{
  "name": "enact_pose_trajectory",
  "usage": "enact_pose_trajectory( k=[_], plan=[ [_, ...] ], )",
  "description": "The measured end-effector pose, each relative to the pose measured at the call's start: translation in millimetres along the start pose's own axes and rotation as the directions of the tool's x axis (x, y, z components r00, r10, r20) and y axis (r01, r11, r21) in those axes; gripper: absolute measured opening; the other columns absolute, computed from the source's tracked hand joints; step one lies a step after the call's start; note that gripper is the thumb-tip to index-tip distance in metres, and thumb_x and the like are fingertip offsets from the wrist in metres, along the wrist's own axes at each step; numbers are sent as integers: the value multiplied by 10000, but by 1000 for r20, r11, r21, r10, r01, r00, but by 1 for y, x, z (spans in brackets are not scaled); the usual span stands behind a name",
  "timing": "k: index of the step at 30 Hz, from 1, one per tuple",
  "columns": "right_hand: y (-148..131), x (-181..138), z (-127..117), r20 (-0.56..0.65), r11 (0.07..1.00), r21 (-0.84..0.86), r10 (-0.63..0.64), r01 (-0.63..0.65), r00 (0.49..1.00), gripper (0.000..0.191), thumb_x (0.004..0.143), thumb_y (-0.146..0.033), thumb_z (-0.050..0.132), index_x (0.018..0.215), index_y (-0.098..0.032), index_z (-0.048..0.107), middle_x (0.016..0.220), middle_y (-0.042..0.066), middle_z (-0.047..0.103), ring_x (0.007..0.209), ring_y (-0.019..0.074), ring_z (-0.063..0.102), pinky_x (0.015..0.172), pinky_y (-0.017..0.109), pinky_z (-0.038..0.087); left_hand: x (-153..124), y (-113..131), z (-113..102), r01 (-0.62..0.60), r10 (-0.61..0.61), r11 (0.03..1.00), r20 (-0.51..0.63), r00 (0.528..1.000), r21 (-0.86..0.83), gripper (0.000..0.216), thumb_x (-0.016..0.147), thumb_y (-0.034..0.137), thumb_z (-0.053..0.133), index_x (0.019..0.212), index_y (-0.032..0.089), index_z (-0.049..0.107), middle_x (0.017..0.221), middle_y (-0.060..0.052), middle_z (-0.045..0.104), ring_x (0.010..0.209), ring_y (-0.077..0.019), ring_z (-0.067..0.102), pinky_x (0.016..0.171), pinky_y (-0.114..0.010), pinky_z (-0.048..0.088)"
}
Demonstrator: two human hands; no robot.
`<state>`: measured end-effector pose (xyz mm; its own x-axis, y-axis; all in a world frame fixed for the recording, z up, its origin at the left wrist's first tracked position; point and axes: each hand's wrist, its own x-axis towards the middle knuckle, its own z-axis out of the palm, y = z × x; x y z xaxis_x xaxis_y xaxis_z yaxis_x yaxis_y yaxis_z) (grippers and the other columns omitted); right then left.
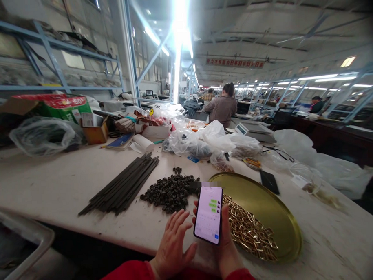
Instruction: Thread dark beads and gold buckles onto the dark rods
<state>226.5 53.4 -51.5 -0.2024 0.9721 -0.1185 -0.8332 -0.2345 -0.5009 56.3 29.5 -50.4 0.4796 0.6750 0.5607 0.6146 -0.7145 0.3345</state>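
My right hand (pixel 227 240) is wrapped round a smartphone (pixel 208 212), whose lit screen shows a chat with green bubbles and a keyboard. Just left of the phone, my left hand (pixel 174 242) is open with its fingers spread, holding nothing. Behind the hands lies a heap of small dark rings or loops (pixel 168 191). A bundle of flat dark strips (pixel 123 185) is spread farther left. To the right, a round gold tray (pixel 295 234) holds a pile of gold metal buckles or loops (pixel 251 229), partly hidden by my right hand.
Clear plastic bags (pixel 201 141) crowd the back of the white table (pixel 65 177). A scale (pixel 250 131) stands behind them, and a black flat object (pixel 269 182) lies beside the tray. A white bin (pixel 40 247) is at lower left. A person (pixel 222 108) is seen from behind farther off.
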Motion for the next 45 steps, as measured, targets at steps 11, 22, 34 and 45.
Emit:
enact_pose_trajectory(
  k=[11, 22, 34, 45],
  plan=[
    [2, 10, -12, 81, 996, 70, -65, 59, 995, 586, 697, -645, 540, 1040, -181, 643, 993, 104, 698, 913, 261, 637, 874, 457, 453, 83, 15, -8, -64, 71, 994, -74, 995, 89, 309, 777, 257, 493, 1070, 160, 474, 1327, -122, 453, 1306, -250, 280, 1059, -474, 244],
    [5, 15, -21, 111, 990, 126, -71, 57, 991, 545, 725, -614, 537, 1033, -177, 641, 1024, 84, 695, 910, 257, 644, 842, 458, 473, 98, 14, -6, -78, 92, 988, -94, 991, 135, 260, 764, 269, 516, 1004, 169, 503, 1294, -126, 488, 1280, -267, 327, 1046, -485, 272],
    [-5, -1, -1, 174, 993, 107, 26, -45, 984, 619, 703, -619, 566, 1116, -157, 577, 1046, 121, 680, 828, 233, 669, 709, 395, 534, -25, -37, -30, -24, 39, 947, -41, 998, 321, 288, 775, 205, 515, 1062, 219, 493, 1326, -92, 466, 1248, -261, 390, 990, -471, 386],
    [8, -8, 1, 157, 1000, 5, 6, -7, 988, 580, 774, -599, 488, 1164, -172, 533, 1075, 110, 672, 815, 210, 676, 715, 381, 532, -42, -40, -22, 32, -21, 954, -41, 999, 297, 282, 775, 243, 517, 1054, 202, 522, 1319, -91, 469, 1231, -252, 411, 1008, -460, 369]
  ],
)
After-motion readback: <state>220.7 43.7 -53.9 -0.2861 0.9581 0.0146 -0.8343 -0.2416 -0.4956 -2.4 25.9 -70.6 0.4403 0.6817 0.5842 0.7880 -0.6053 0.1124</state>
